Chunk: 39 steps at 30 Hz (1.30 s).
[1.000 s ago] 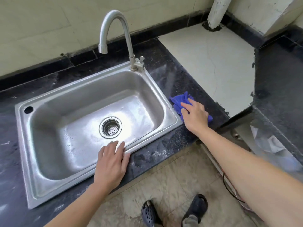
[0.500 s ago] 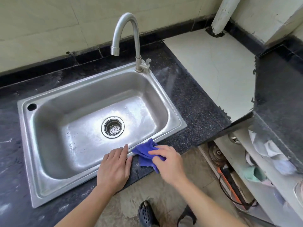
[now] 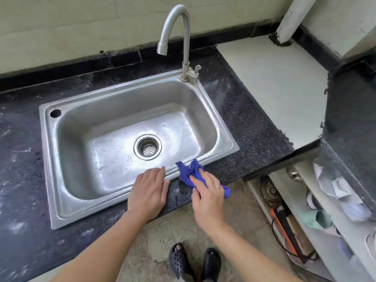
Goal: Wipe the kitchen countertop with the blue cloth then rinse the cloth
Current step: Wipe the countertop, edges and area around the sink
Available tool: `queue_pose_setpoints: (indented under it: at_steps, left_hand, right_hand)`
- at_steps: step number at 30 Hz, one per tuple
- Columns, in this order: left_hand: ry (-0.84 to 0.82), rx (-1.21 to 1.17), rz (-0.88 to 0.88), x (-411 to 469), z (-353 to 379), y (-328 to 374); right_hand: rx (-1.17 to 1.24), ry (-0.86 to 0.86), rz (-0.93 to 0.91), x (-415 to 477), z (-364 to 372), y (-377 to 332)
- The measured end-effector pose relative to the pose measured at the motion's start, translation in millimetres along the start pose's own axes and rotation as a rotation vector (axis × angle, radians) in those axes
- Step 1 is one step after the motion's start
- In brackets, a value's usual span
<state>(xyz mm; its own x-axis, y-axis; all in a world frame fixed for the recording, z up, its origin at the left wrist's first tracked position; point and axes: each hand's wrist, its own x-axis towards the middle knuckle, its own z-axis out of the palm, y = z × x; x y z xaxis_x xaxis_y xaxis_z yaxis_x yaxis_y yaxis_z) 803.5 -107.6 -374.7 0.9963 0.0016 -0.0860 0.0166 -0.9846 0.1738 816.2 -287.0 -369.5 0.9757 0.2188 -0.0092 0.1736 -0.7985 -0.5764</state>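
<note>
The blue cloth (image 3: 188,169) lies crumpled on the front strip of the dark speckled countertop (image 3: 248,127), its far end lapping the steel sink's front rim (image 3: 215,159). My right hand (image 3: 207,192) presses on the cloth with fingers nearly straight and covers its near half. My left hand (image 3: 148,192) rests flat on the sink rim and counter edge just left of the cloth, holding nothing. The curved faucet (image 3: 184,37) stands at the sink's back right corner with no water running.
A pale tiled surface (image 3: 270,84) adjoins the counter on the right, with a white pipe (image 3: 291,19) at its back. Open shelving (image 3: 325,220) with clutter and cables sits low at right. My feet in dark clogs (image 3: 193,263) stand on the floor below.
My right hand slid the cloth from the counter right of the sink round to the front edge, then a little rightward again. My left hand stayed on the rim.
</note>
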Motion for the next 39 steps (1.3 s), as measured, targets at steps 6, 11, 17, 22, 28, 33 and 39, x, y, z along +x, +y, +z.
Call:
queue_pose_setpoints:
  at_steps: [6,11,17,22,28,33,39]
  left_hand:
    - [0.129,-0.037,-0.104,-23.7,-16.7,-21.6]
    - [0.123,0.048,-0.302,-77.6,-12.6,-68.7]
    - [0.076,0.038,-0.440,-94.6,2.0,-79.3]
    - [0.096,0.029,-0.427,-96.3,1.7,-78.1]
    - [0.103,0.010,-0.413,-96.6,0.0,-77.6]
    - [0.095,0.010,-0.402,-95.9,0.9,-80.7]
    - [0.084,-0.018,-0.385,-96.4,1.6,-83.5]
  right_hand:
    - [0.478,-0.044,0.347,54.4,-88.5,38.5]
    - [-0.239,0.092,0.360,68.0,-73.0,83.7]
    - [-0.293,0.067,0.016,8.6,0.0,17.2]
    - [0.137,-0.168,-0.193,-4.6,6.3,-31.5]
    - [0.021,-0.073,0.098,53.2,-63.5,28.8]
    - [-0.388,0.069,0.063,18.9,-14.1,29.7]
    - [-0.122,-0.023,-0.177,-46.9,61.2,-71.1]
